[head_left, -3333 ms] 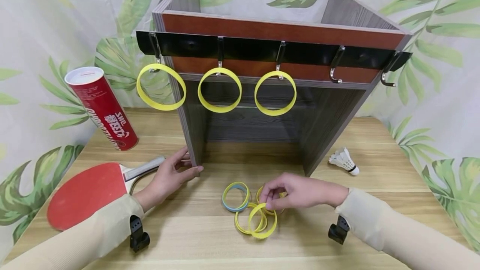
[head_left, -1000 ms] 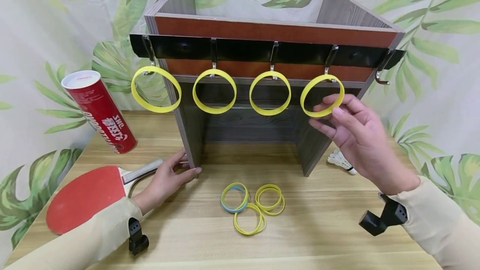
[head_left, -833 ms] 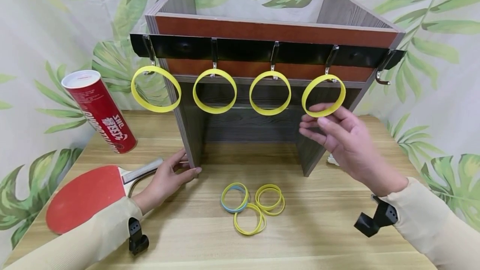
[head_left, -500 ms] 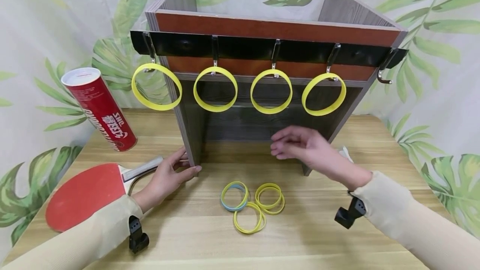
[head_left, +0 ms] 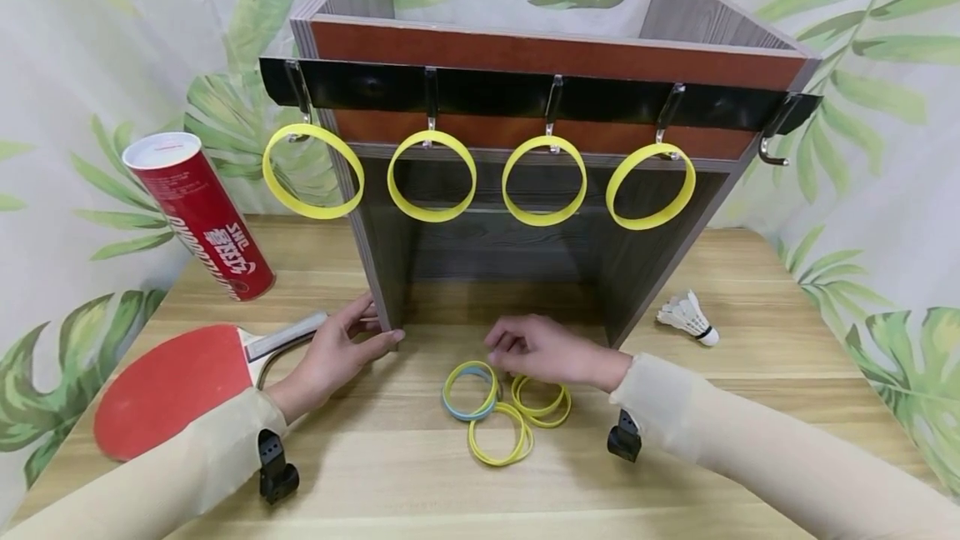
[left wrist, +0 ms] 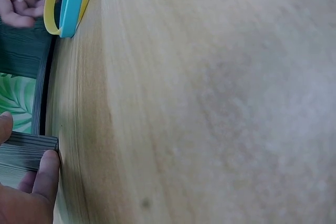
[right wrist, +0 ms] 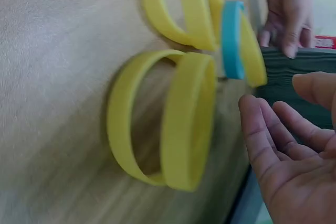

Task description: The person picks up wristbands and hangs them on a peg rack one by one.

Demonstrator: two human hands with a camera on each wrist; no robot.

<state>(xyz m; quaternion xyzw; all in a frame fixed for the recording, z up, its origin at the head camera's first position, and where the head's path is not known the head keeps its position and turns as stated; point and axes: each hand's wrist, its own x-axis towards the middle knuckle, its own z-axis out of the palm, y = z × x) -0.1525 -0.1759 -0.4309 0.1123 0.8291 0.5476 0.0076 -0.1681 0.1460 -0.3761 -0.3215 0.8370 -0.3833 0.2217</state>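
Note:
My left hand (head_left: 330, 361) grips the lower front edge of the left side panel (left wrist: 26, 148) of a grey wooden stand, thumb on one face and fingers on the other. Loosely bent, the fingers of my right hand (head_left: 555, 350) are right at the wristbands on the table and hold nothing. Those lie in small overlapping groups: a blue wristband (right wrist: 232, 40) with a yellow one at the left, and several more yellow wristbands (right wrist: 177, 129). Above, yellow wristbands (head_left: 431, 215) hang from all the hooks of a black rail (head_left: 495, 94) except the rightmost hook (head_left: 772, 158).
A red table tennis bat (head_left: 176, 390) lies left of the stand, its handle close to my left hand. Behind it stands a red cylindrical can (head_left: 210, 223). On the right a white shuttlecock (head_left: 686, 319) lies on the wooden table (head_left: 375, 482).
My right hand took a yellow wristband from the table, hung it on the fourth hook, let go and came back down to the groups. My left hand has stayed on the panel.

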